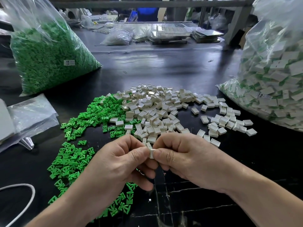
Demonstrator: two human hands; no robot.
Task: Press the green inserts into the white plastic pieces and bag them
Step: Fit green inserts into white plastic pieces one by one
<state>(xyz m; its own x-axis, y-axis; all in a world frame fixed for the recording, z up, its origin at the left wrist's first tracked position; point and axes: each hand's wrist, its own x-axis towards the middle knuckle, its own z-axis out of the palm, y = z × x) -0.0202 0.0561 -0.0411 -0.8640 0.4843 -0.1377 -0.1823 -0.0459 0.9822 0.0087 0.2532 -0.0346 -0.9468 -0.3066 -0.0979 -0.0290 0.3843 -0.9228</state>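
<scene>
My left hand [119, 161] and my right hand [185, 159] meet over the near middle of the black table, thumbs and forefingers pinched together on one white plastic piece [152, 153]. Any green insert in it is hidden by my fingers. A heap of loose white plastic pieces [164, 110] lies just beyond my hands. Loose green inserts [91, 118] spread to the left of it and down under my left wrist. A clear bag of assembled white-and-green pieces [275, 76] stands at the right.
A big clear bag of green inserts [49, 54] stands at the back left. Flat empty plastic bags [31, 112] lie at the left edge. A white cord [27, 199] curls at the near left. Trays and bags [164, 33] clutter the far side of the table.
</scene>
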